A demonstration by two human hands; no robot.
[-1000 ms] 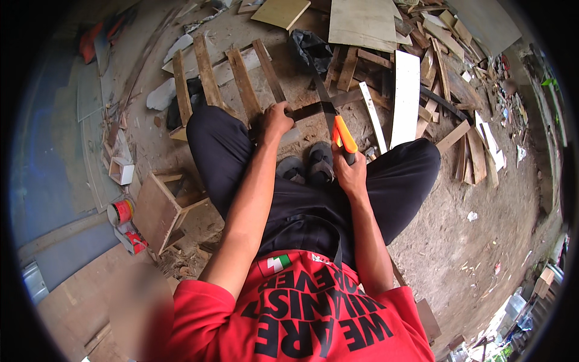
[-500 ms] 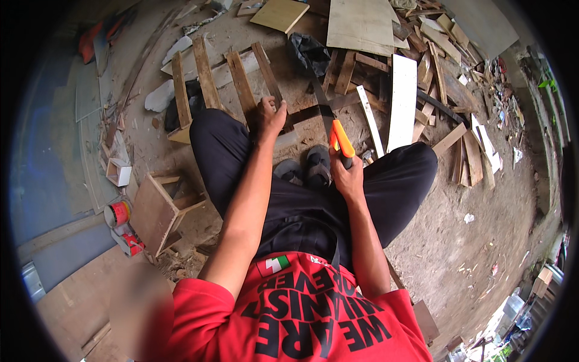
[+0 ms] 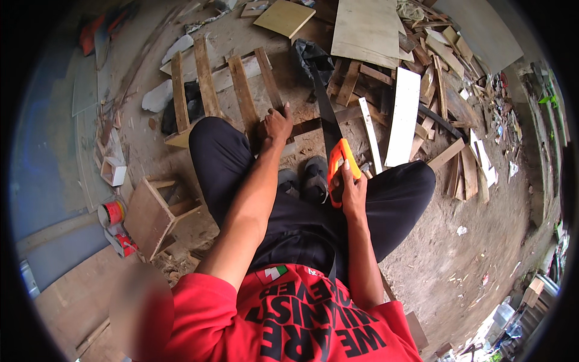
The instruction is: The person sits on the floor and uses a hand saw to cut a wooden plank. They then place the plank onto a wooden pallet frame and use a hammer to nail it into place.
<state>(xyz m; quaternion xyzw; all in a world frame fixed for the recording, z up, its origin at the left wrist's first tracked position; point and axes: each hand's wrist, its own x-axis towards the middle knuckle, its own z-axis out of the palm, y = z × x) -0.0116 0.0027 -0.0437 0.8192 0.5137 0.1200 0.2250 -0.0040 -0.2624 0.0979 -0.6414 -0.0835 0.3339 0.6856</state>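
While gripping an orange-handled saw in a closed right hand and pointing it over a dark board, with left hand half-curled at a slat, hold unclear, before a black bag and scrap wood

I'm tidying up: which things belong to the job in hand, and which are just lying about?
Job in hand: saw, in the right hand; wooden strip, by the left hand.
Apparently lying about: black bag; white board; red tin.

Right hand partly hides saw handle; lower edge crops shirt.
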